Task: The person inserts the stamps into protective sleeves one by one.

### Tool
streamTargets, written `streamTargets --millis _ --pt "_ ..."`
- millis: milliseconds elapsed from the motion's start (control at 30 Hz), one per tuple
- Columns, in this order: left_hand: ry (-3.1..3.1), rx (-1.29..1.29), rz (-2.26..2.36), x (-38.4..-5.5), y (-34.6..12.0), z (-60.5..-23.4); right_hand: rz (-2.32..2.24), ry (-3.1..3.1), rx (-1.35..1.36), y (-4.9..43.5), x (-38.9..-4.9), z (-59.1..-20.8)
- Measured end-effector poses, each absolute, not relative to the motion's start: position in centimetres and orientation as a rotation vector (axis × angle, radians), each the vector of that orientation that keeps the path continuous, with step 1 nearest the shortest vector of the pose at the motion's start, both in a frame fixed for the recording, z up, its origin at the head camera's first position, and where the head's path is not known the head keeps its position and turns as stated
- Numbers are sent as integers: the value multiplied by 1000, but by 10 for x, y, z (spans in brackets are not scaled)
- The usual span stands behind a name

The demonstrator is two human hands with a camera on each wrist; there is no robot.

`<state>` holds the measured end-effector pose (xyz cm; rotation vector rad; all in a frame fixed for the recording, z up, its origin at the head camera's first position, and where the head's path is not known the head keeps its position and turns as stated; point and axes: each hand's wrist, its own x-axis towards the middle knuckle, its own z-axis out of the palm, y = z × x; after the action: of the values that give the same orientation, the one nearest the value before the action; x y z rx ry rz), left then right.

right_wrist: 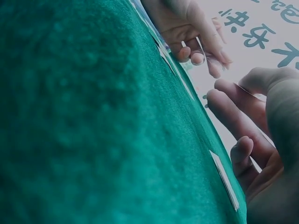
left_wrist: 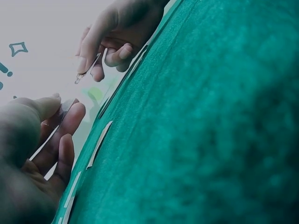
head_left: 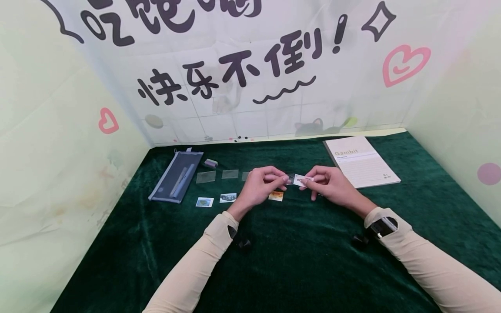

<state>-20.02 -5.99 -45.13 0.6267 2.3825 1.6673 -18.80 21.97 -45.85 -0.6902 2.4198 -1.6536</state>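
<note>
In the head view my left hand (head_left: 260,186) pinches a small clear plastic sleeve (head_left: 290,179) between thumb and fingers. Facing it, my right hand (head_left: 332,186) pinches a small white stamp-like card (head_left: 299,179) that bears a faint print. Sleeve and card are close together; whether they touch I cannot tell. Below the hands lies an orange stamp-like card (head_left: 275,196). Left of it are a grey picture card (head_left: 228,198) and a blue one (head_left: 204,202). Behind these, clear sleeves (head_left: 205,177) lie in a row, one partly hidden by my left hand.
On the dark green cloth (head_left: 297,265) a translucent zip pouch (head_left: 176,177) with pens inside lies at the left. A small purple-and-white eraser-like block (head_left: 211,163) is beside it. A notebook (head_left: 362,161) lies at the back right. A printed cloth wall (head_left: 235,52) closes the back.
</note>
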Motion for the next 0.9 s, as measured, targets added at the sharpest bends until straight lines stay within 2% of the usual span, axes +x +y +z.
streamTargets --millis 900 --pt "2312 664 1706 -200 -59 -451 -1644 2392 -590 221 -188 -458"
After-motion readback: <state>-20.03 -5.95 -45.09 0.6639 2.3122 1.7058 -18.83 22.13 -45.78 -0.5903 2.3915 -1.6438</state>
